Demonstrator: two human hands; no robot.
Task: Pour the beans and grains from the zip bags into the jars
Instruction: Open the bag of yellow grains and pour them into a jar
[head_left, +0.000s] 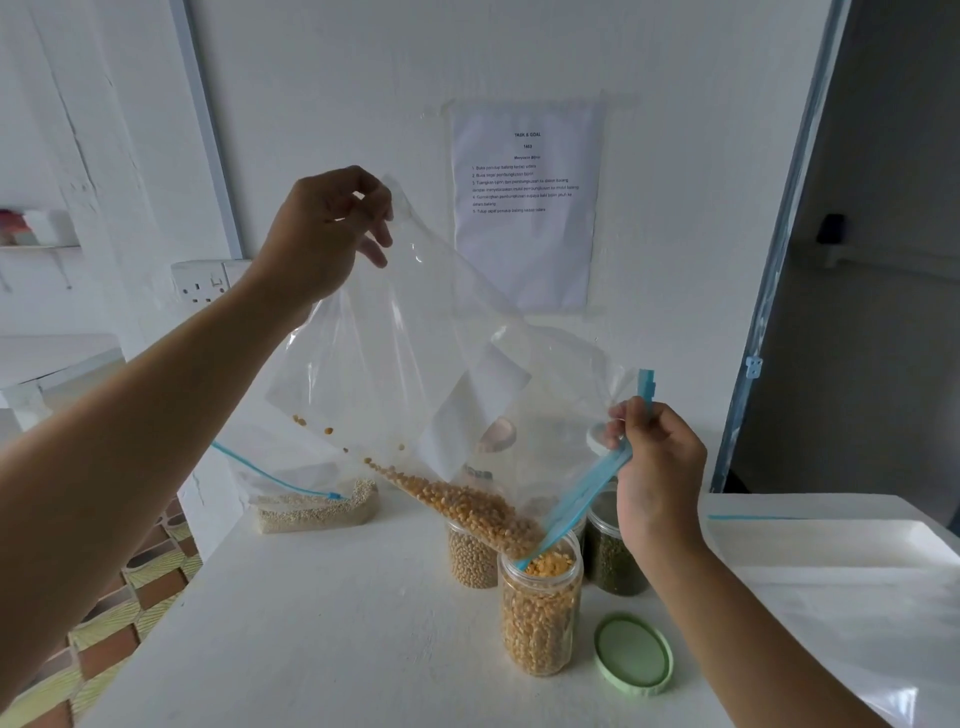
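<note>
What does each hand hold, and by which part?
Both hold the zip bag: the left hand pinches its raised bottom corner, the right hand pinches the blue zip strip at its mouth.

- Open jar (540, 613) on the surface (311, 649), lid (632, 652) at its 4 o'clock.
- Left jar (470, 564) behind at 11 o'clock, right jar (615, 564) at 1 o'clock.

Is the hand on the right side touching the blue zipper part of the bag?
Touching. The head view shows the right hand pinching the blue zip strip of the bag between its fingers, above the corn jar.
</note>
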